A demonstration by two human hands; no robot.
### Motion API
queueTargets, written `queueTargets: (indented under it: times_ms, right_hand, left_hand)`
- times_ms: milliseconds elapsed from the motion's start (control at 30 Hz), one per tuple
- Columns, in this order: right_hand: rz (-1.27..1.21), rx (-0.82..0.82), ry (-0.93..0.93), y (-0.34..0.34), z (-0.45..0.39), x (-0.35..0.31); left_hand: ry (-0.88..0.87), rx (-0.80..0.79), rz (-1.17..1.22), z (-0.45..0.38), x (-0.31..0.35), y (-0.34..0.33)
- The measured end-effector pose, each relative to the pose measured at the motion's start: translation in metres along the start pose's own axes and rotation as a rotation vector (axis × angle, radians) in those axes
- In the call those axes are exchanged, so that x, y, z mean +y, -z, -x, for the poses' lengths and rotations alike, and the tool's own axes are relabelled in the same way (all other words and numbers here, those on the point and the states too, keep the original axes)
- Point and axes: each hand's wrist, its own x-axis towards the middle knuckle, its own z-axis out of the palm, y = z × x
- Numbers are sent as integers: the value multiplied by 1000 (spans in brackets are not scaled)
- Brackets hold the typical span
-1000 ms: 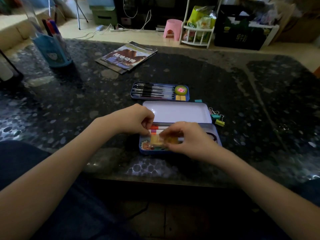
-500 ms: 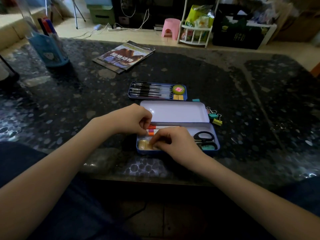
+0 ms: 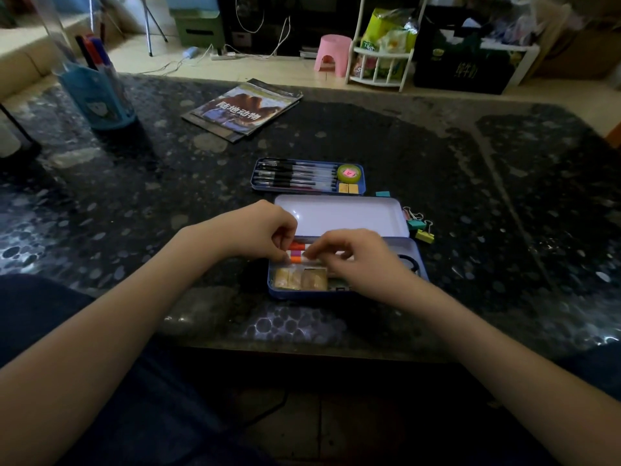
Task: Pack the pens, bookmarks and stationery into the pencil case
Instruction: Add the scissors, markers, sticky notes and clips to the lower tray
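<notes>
Both hands work centre frame: left hand [image 3: 260, 232] and right hand [image 3: 349, 255], each grip pinching the markers [image 3: 297, 253] in the pencil case [image 3: 342, 294]. Risk: crooked markers could ride up and block the lid [image 3: 342, 215].

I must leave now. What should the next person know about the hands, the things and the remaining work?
Left hand: fingers curled at the coloured markers, apparently pinching their ends.
Right hand: fingers curled on the same markers, over the pencil case.
Done: markers and yellowish flat pieces lie in the case; the inner tray holds black pens, a tape roll.
Left: binder clips and a teal piece on the table; the tray outside; the lid open.
</notes>
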Motion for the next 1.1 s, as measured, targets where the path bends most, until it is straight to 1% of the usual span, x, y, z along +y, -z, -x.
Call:
queueTargets:
  times_ms: [133,200,267,333,367,433,500,533,567,600,700,800,900,1100]
  right_hand:
    - [-7,255,-32,37,-7,19]
    - [54,376,-90,64,-10,32]
    - [182,443,-197,93,-13,46]
    - [364,413,-326,118,-13,61]
    - [451,356,-398,127,-12,68]
    - [597,177,-531,137,-7,82]
    - [687,-3,-581,137,1,94]
    - [709,-58,-582,135,5,99]
    - [718,-78,-576,133,8,101]
    - [721,-65,-569,132,10,103]
    - [730,47,-561,126,8,101]
    - [693,116,-525,119,1,97]
    - [665,133,-447,110,-5,95]
    - [628,123,-404,104,-9,88]
  left_hand:
    - [10,-16,5,0,0,1]
    - [6,-14,2,1,0,1]
    - [8,-17,1,0,0,1]
    - [11,-18,9,0,0,1]
    - [11,-15,12,0,0,1]
    - [12,-13,15,1,0,2]
    - [12,-12,15,1,1,2]
    - [12,-9,16,1,1,2]
    - [13,-6,18,1,1,2]
    - [15,-1,23,1,1,2]
    - [23,13,33,1,2,1]
    - [17,30,33,0,2,0]
    - [23,31,50,0,1,0]
    - [13,44,74,-1,0,-1]
